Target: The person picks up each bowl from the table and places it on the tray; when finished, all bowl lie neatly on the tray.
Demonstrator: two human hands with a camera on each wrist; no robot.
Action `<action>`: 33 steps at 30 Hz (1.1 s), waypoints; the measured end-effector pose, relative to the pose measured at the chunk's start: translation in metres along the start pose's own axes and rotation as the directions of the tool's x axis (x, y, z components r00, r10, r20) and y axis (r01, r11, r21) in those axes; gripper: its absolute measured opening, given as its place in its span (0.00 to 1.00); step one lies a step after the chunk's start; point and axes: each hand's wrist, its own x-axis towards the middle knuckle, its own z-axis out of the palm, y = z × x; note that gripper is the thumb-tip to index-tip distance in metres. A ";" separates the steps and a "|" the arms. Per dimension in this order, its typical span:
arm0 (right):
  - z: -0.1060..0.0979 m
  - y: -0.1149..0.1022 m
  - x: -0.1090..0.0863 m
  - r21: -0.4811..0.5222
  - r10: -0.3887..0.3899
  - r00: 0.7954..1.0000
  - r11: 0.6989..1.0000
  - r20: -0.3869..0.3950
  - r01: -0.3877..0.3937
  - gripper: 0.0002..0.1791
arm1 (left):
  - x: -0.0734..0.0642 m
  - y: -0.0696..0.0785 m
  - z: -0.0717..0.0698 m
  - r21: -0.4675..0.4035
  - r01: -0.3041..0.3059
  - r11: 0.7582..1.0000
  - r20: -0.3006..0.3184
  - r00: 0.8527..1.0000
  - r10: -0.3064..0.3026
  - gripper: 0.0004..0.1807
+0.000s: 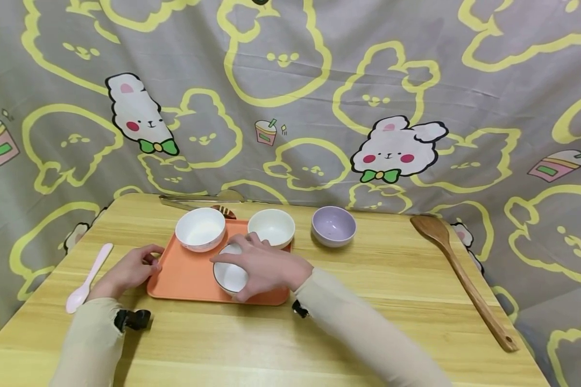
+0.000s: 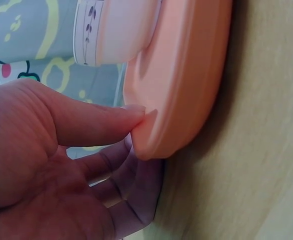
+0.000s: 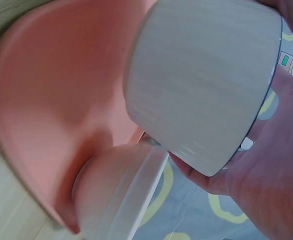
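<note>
Orange rectangular plastic tray — left hand pinches its left edge. Right hand, apart from left, grips round white dark-rimmed bowl over tray.

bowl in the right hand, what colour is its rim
Dark: a thin line edges the otherwise whitish bowl, seen best in the right wrist view.

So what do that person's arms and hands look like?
The left sleeve and right sleeve are plain cream. A black gadget sits at the left one's end; a smaller black bit shows at the right's. The left hand and right hand wear no gloves.
</note>
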 end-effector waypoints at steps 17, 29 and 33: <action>0.013 -0.018 0.041 -0.079 -0.037 0.999 0.996 0.026 0.039 0.42 | 0.001 -0.001 0.001 0.001 0.010 1.000 0.012 1.000 -0.010 0.22; 0.023 -0.032 0.068 -0.142 -0.066 0.997 0.987 0.039 0.071 0.45 | 0.001 -0.003 -0.002 -0.008 -0.017 1.000 0.008 1.000 0.017 0.22; 0.022 -0.037 0.074 -0.149 -0.075 0.996 0.985 0.056 0.083 0.46 | 0.002 -0.003 -0.001 -0.013 -0.022 1.000 0.019 1.000 0.022 0.22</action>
